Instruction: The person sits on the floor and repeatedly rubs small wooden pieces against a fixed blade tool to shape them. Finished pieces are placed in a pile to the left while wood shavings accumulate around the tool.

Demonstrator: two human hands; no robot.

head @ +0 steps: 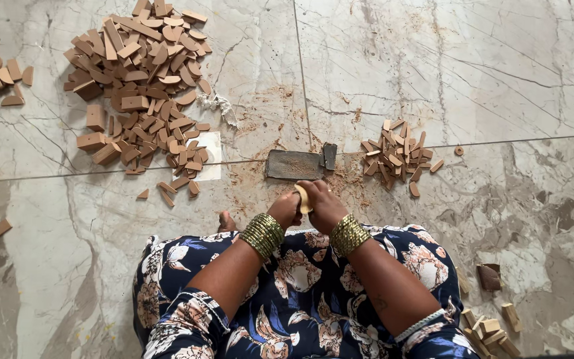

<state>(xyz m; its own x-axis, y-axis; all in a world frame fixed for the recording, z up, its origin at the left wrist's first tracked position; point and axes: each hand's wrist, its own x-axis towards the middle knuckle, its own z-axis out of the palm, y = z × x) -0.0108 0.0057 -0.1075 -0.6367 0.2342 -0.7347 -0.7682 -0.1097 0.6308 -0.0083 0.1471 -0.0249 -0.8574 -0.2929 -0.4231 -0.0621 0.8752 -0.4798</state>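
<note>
Wooden piece [303,198] pinched by left hand [286,207] and right hand [327,205] | step: rubbing on sanding block [300,164] | next: steady pressure

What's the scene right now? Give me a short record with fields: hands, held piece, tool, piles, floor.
left hand: left hand, grip closed on the small pale wooden piece
right hand: right hand, also closed on that piece
held piece: flat, rounded, held edge-up between both hands
tool: flat metal block, dusted with sawdust, just beyond the hands
piles: large pile of brown wooden pieces far left; small pile right of the block
floor: marble tiles, sawdust around the block
</note>
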